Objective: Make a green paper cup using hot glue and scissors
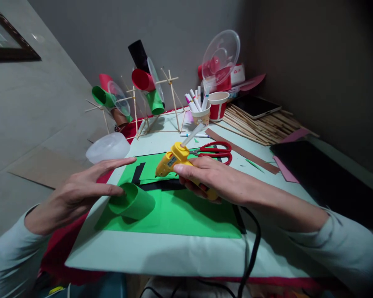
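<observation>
Right hand (202, 177) grips yellow glue gun (180, 153), label (172, 161) too small to read; left hand (77, 188) spreads open, thumb at near-left green tube (144, 203).

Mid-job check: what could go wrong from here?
The glue gun in the right hand is over the green sheet, so glue might drip there. Its cord hangs over the edge of the table and could snag. The green tube, by the left hand, might roll if nudged.

Glue gun (178, 158) yellow, paper tube (141, 203) green (scissor handles (218, 143) red).
</observation>
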The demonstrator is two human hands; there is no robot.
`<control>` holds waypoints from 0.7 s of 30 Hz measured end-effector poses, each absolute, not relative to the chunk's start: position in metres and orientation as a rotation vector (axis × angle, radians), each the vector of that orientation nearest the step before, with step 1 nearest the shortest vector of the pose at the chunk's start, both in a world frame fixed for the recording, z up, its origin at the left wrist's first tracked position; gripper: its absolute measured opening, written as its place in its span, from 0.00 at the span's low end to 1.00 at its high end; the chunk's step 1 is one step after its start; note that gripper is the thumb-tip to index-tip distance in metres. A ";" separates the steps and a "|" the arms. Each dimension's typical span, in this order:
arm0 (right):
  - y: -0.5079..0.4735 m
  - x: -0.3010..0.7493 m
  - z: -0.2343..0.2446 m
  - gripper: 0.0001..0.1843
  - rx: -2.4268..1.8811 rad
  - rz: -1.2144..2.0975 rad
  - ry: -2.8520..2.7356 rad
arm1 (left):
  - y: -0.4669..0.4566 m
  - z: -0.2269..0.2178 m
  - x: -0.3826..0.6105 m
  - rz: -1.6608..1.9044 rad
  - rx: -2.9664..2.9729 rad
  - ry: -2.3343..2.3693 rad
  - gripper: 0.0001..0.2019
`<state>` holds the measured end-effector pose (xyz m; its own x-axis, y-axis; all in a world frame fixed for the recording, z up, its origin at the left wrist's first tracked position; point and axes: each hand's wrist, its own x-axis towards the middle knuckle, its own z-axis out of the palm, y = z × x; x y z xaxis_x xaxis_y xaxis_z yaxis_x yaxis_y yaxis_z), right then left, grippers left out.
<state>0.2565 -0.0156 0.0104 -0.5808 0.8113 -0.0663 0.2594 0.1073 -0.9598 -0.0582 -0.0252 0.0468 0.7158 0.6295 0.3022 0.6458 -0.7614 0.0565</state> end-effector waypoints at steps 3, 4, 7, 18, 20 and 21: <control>-0.016 0.261 0.013 0.26 -1.099 1.534 -1.842 | -0.031 0.051 -0.061 -0.366 -3.007 -1.015 0.20; -0.016 0.262 0.014 0.26 -1.115 1.548 -1.826 | -0.036 0.051 -0.060 -0.444 -2.986 -1.101 0.20; -0.017 0.263 0.013 0.26 -1.102 1.569 -1.830 | -0.055 0.049 -0.052 -0.632 -2.978 -1.310 0.17; -0.017 0.260 0.007 0.25 -1.053 1.662 -1.792 | -0.072 0.033 -0.045 -0.645 -3.023 -1.227 0.16; -0.017 0.261 0.007 0.25 -1.061 1.664 -1.789 | -0.072 0.035 -0.049 -0.655 -3.024 -1.194 0.15; -0.017 0.261 0.008 0.26 -1.065 1.662 -1.788 | -0.072 0.037 -0.051 -0.654 -3.017 -1.177 0.14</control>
<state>0.2608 -0.0173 0.0079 -0.5862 0.7938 -0.1621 0.2195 -0.0370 -0.9749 -0.0513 -0.0717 0.0371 0.6698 0.6784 0.3018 0.6145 -0.7347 0.2874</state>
